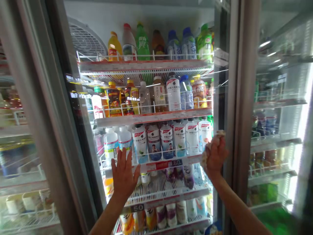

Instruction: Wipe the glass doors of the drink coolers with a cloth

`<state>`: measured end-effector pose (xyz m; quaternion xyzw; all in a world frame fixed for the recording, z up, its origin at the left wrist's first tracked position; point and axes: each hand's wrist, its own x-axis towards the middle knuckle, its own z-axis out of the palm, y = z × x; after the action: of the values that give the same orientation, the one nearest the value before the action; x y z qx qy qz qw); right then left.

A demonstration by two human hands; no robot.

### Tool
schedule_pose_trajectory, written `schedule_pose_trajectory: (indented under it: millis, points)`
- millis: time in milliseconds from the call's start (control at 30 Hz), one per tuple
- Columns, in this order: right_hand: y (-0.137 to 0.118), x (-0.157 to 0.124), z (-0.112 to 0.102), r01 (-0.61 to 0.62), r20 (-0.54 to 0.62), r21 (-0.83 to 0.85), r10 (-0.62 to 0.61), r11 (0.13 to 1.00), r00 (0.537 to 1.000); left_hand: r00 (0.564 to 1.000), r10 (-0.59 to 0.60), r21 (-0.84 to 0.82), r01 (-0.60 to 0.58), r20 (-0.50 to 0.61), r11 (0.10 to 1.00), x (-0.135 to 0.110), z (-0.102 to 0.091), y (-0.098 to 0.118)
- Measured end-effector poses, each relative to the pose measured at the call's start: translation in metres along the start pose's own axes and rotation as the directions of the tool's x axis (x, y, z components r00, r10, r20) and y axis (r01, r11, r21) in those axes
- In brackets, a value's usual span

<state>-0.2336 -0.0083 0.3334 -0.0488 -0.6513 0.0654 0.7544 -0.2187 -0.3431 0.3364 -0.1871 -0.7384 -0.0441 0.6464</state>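
My left hand (124, 176) is raised with its fingers stretched out, palm toward the glass door of a drinks fridge. It holds nothing; whether it touches the glass I cannot tell. On the right, my right hand (216, 158) grips a crumpled pale cloth (205, 160), parts of which stick out above and to the left of the fingers. The cloth is at the glass near the door's right frame (241, 114). Behind the glass, between my hands, stands a row of white-labelled bottles (167, 140) on a wire shelf.
Upper shelves hold several drink bottles (142, 40), and lower ones hold more bottles (188, 176). A round fan grille (85, 37) sits at the upper left inside. Metal door frames (36, 98) stand at the left, with further stocked fridge sections on both sides.
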Motion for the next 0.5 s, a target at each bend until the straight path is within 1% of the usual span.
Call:
schedule_pose_trajectory:
  millis: [67, 100, 133, 167, 200, 233, 267, 300, 333, 367, 400, 433, 467, 500]
  points:
    - [-0.054, -0.021, -0.004, 0.099, 0.032, 0.072, -0.101, 0.993, 0.994, 1.0, -0.014, -0.002, 0.014, 0.003, 1.0, -0.001, 0.001, 0.002]
    - [-0.084, -0.031, -0.007, 0.218, 0.059, 0.193, -0.233, 0.957, 0.971, 1.0, -0.016, -0.004, 0.016, 0.005, 1.0, -0.001, 0.001, 0.003]
    - [-0.109, -0.039, -0.01, 0.338, 0.066, 0.308, -0.375, 0.889, 0.925, 1.0, -0.014, -0.005, 0.014, 0.008, 1.0, -0.001, 0.001, 0.003]
    - [-0.127, -0.044, -0.012, 0.415, 0.069, 0.38, -0.473, 0.827, 0.878, 1.0, -0.014, -0.004, 0.014, 0.015, 1.0, -0.001, 0.0, 0.002]
    - [-0.135, -0.045, -0.014, 0.466, 0.063, 0.436, -0.543, 0.77, 0.838, 0.999, -0.018, -0.001, 0.018, 0.027, 1.0, -0.002, -0.002, 0.0]
    - [-0.133, -0.042, -0.014, 0.483, 0.061, 0.448, -0.565, 0.752, 0.823, 0.999, -0.03, 0.004, 0.029, 0.041, 1.0, -0.005, -0.004, -0.003]
    - [-0.121, -0.036, -0.014, 0.469, 0.067, 0.426, -0.544, 0.774, 0.837, 0.997, -0.049, 0.012, 0.049, 0.055, 0.999, -0.008, -0.007, -0.006]
    - [-0.101, -0.028, -0.012, 0.422, 0.071, 0.376, -0.48, 0.825, 0.874, 0.995, -0.071, 0.021, 0.07, 0.066, 0.997, -0.011, -0.01, -0.009]
    - [-0.077, -0.018, -0.009, 0.352, 0.072, 0.302, -0.389, 0.886, 0.918, 0.993, -0.091, 0.028, 0.089, 0.073, 0.996, -0.015, -0.012, -0.012]
    - [-0.054, -0.009, -0.005, 0.249, 0.073, 0.216, -0.27, 0.944, 0.96, 0.991, -0.106, 0.033, 0.104, 0.076, 0.994, -0.019, -0.014, -0.015]
    - [-0.034, -0.001, 0.0, 0.132, 0.049, 0.135, -0.139, 0.982, 0.989, 0.99, -0.117, 0.035, 0.114, 0.077, 0.993, -0.022, -0.016, -0.016]
    - [-0.022, 0.005, 0.003, 0.058, 0.036, 0.083, -0.062, 0.995, 0.997, 0.989, -0.127, 0.033, 0.125, 0.077, 0.992, -0.025, -0.016, -0.016]
    - [-0.02, 0.006, 0.005, 0.001, 0.02, 0.061, -0.002, 0.998, 1.0, 0.988, -0.138, 0.029, 0.136, 0.076, 0.99, -0.026, -0.015, -0.015]
    - [-0.027, 0.004, 0.004, -0.016, 0.022, 0.07, 0.014, 0.997, 1.0, 0.986, -0.153, 0.024, 0.151, 0.073, 0.988, -0.027, -0.014, -0.014]
